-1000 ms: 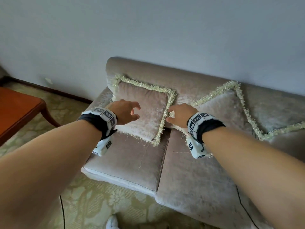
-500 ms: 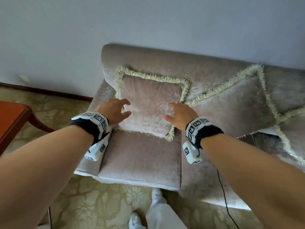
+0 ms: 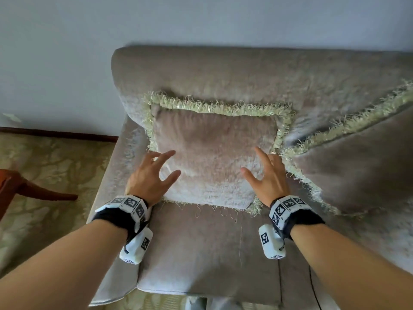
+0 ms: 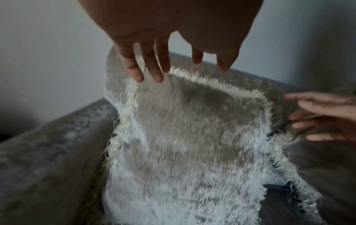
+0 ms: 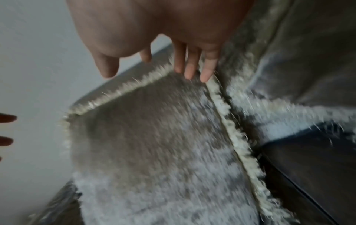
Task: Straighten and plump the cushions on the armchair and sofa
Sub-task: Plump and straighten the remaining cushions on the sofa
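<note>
From your head camera, the fringed cushion (image 3: 212,157) stands on the left seat of the sofa (image 3: 223,74), leaning back against the backrest, its edges square to the sofa and its top fringe running left to right. Your left hand (image 3: 152,177) is at the cushion's lower left side and your right hand (image 3: 266,175) at its lower right, both with fingers spread apart and gripping nothing; contact cannot be told. A second fringed cushion (image 3: 357,164) lies tilted just to the right, its fringe touching the first. A wooden table leg (image 3: 33,189) stands on the patterned carpet (image 3: 55,153) at far left.

From your left wrist, your left hand's fingers (image 4: 152,67) are straight and splayed over the cushion's (image 4: 192,137) far left corner, with the right hand (image 4: 323,115) open at its right edge.

From your right wrist, the fingers (image 5: 190,67) reach straight along the cushion's (image 5: 154,137) right fringe near the far corner; the picture is blurred.
</note>
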Action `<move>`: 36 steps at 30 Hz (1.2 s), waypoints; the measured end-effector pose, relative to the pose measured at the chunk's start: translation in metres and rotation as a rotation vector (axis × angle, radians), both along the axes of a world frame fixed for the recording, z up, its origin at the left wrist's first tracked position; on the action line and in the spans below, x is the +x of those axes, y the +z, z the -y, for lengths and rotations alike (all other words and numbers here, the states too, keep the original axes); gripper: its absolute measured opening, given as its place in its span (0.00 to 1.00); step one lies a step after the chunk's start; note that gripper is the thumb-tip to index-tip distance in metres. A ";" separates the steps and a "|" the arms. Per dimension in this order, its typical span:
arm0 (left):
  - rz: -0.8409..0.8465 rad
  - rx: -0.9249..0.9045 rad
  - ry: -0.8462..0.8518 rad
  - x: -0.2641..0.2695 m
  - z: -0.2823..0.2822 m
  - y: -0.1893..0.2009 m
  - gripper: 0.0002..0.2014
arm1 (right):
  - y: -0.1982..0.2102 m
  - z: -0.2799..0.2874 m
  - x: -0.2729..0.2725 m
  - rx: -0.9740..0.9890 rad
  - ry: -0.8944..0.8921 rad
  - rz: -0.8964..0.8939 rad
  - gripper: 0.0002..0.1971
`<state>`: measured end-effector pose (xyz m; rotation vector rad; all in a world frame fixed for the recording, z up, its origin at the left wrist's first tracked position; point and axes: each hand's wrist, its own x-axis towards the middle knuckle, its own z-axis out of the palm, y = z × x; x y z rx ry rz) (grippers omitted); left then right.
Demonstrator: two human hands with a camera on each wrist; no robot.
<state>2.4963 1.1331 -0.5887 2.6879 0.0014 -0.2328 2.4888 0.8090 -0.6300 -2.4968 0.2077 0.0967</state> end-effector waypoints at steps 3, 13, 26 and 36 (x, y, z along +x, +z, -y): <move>0.011 -0.017 0.019 0.019 -0.002 -0.059 0.35 | -0.047 0.008 0.012 0.062 -0.087 0.007 0.42; 0.136 -0.153 0.151 0.097 -0.017 -0.179 0.50 | -0.165 0.003 0.053 0.153 -0.243 0.070 0.52; 0.047 -0.408 0.270 0.116 -0.010 -0.180 0.66 | -0.164 -0.016 0.068 0.277 -0.277 0.200 0.52; 0.125 -0.760 0.586 0.065 -0.008 -0.176 0.32 | -0.016 -0.027 0.120 0.047 0.101 0.456 0.47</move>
